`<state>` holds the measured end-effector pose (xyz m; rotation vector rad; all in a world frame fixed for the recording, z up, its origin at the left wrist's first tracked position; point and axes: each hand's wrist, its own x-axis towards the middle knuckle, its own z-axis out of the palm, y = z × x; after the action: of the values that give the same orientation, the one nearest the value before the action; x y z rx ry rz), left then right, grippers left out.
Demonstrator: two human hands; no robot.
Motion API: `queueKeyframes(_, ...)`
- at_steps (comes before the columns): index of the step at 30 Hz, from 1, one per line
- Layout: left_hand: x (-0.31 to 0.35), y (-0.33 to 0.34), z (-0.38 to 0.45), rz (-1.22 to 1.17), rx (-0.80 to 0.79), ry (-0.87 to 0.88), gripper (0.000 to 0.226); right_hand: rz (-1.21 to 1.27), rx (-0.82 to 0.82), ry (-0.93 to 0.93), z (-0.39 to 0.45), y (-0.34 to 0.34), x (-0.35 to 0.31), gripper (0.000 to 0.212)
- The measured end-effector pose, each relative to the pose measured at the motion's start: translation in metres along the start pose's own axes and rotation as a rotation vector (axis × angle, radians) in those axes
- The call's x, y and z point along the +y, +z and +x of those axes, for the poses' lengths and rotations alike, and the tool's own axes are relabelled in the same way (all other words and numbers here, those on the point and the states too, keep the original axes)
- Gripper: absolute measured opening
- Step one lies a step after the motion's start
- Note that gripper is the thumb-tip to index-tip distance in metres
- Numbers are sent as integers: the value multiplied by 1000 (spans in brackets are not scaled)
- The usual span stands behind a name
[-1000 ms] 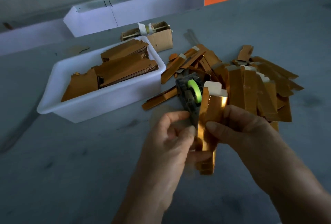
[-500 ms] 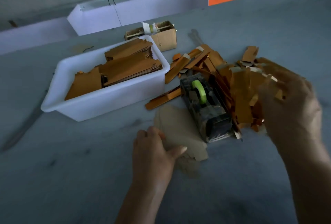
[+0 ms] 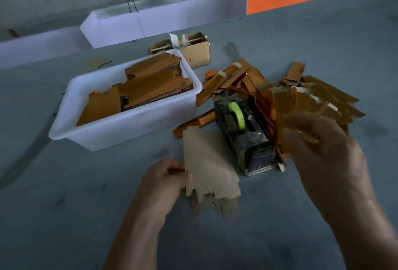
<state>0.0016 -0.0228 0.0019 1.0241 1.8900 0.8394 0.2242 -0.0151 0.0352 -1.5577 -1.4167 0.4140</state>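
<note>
Fingers (image 3: 172, 167) of the left hand (image 3: 163, 181) pinch the left edge of the beige blanks (image 3: 211, 162), which lie fanned on the table (image 3: 64, 215). The right hand (image 3: 323, 153) is blurred, grip unreadable.

Risks: the slick gold carton pile (image 3: 301, 97) could slide if swept, and the thin matte blanks could splay if lifted by one edge. The white tub (image 3: 129, 134) is smooth plastic, the tape dispenser (image 3: 243, 140) blocky and scuffed, with a lime tape roll (image 3: 237, 114).

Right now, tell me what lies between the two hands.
Head view: the pale flat card blanks that the left hand grips, then the tape dispenser with its green roll, beside the right hand.
</note>
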Motion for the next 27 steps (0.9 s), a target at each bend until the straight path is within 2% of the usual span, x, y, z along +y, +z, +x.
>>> queueKeyframes(3, 4, -2, -1, -64, 26, -21, 21, 57, -45, 21, -3, 4, -1, 20)
queueKeyframes(7, 11, 9, -4, 52, 3, 52, 33, 87, -96, 29, -5, 9, -6, 20)
queueKeyframes(11, 11, 9, -3, 82, -36, 89, 24, 105, -102, 41, -6, 7, -6, 17)
queueKeyframes(13, 9, 1, -4, 30, -114, 83, 7, 104, -110, 39, -6, 4, -6, 16)
queueKeyframes(14, 9, -3, -6, -10, -136, 70, 5, 94, -111, 35, -6, 3, -6, 16)
queueKeyframes(16, 7, -9, -9, -50, -134, 74, 17, 77, -114, 27, -6, 2, -6, 16)
queueKeyframes(20, 12, -19, -19, -117, -123, 183, 20, 92, -113, 8, -8, 3, -9, 13)
queueKeyframes(24, 18, -24, -30, -261, -232, 246, 16, 80, -150, -21, -11, 5, -14, 11)
queueKeyframes(27, 18, -21, -31, -345, -286, 218, 29, 138, -265, 7, -14, 6, -18, 15)
